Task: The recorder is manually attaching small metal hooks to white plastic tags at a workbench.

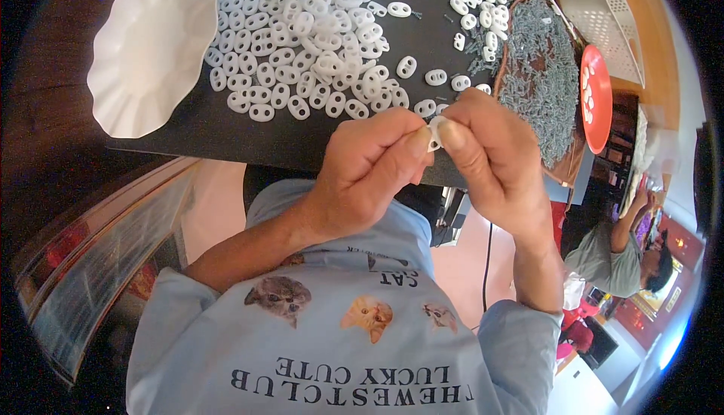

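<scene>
In front of my body, just over the table's near edge, both hands meet at a small white two-holed plastic cord lock (434,142). My left hand (366,166) pinches it from the left between thumb and fingers. From the right, my right hand (498,155) grips the same piece, its thumb pressed on top. The fingertips cover most of it. Just beyond the hands, a large heap of translucent white two-holed oval pieces (294,45) is spread on the dark table (286,139). Single white ovals (436,77) lie apart from the heap, closer to my right hand.
Right of the hands sits a pile of small grey metal springs (535,75) on a brown mat. A white scalloped dish (151,45) stands at the left. A red plate (597,132) with white pieces and a perforated white basket (603,15) are farther right. Another person (615,260) is beyond.
</scene>
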Available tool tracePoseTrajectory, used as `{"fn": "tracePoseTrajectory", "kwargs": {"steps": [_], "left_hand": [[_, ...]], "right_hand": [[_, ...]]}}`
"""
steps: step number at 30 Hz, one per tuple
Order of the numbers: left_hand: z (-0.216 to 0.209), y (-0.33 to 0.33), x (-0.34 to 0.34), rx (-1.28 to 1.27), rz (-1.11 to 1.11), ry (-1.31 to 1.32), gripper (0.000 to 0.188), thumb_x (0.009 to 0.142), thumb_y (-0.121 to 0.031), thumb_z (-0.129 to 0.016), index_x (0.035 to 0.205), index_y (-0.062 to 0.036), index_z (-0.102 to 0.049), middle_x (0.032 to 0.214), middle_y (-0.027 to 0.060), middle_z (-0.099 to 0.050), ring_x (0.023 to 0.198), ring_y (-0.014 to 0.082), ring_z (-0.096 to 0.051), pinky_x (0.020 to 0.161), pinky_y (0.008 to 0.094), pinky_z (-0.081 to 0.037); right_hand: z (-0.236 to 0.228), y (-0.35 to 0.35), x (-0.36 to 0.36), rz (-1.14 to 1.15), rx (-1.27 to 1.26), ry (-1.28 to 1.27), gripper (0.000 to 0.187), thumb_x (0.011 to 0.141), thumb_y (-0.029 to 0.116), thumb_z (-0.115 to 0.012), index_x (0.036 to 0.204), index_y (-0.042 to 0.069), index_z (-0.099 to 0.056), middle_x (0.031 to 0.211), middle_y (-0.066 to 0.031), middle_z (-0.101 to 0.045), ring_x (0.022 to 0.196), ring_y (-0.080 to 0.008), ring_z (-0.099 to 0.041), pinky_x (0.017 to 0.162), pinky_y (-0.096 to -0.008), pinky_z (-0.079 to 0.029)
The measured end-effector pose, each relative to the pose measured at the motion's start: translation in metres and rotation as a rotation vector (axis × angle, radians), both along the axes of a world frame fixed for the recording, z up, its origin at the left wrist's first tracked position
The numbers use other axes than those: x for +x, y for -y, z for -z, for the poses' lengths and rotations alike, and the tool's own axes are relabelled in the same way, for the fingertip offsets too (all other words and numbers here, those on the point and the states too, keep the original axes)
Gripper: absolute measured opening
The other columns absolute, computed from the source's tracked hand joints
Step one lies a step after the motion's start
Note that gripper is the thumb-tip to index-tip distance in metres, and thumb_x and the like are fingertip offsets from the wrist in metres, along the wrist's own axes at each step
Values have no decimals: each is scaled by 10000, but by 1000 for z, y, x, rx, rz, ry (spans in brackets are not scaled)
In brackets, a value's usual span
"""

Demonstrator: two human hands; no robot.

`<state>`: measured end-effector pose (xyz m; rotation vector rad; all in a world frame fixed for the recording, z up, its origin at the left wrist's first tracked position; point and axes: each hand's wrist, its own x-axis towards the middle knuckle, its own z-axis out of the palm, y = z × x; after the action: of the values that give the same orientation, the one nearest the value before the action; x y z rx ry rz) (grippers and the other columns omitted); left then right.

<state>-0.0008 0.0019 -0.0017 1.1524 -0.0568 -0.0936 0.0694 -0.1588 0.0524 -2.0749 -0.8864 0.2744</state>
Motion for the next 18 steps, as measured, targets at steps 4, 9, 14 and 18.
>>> {"fn": "tracePoseTrajectory", "kwargs": {"steps": [4,9,14,18], "left_hand": [[-4,-3,-1,-9,67,-98,218,985,-150,-480,871,9,-576,666,6,-533,574,47,-467,514,208,-365],[3,-1,0,-299,109,-128,193,973,-140,-496,877,-3,-593,680,-11,-543,587,34,-481,518,190,-369],[1,0,2,-211,105,-138,218,970,-172,-511,857,-5,-595,678,-17,-543,593,31,-485,518,191,-378],[-7,2,3,-78,52,-116,242,968,-196,-527,825,-14,-595,668,-28,-522,588,25,-466,506,193,-373]], "right_hand": [[-4,-1,-4,-51,-46,218,230,830,185,-705,895,-6,-595,701,-75,-498,570,-197,-475,510,-294,-382],[-8,2,-4,-58,-114,262,318,729,150,-792,938,-5,-610,729,-91,-533,579,-203,-518,486,-292,-403],[-14,7,-2,-175,-186,364,291,729,107,-757,937,-26,-603,765,-122,-531,571,-261,-543,477,-343,-442],[-16,9,-3,-184,-242,352,260,742,98,-723,927,-35,-597,770,-133,-529,559,-291,-549,476,-363,-459]]}}
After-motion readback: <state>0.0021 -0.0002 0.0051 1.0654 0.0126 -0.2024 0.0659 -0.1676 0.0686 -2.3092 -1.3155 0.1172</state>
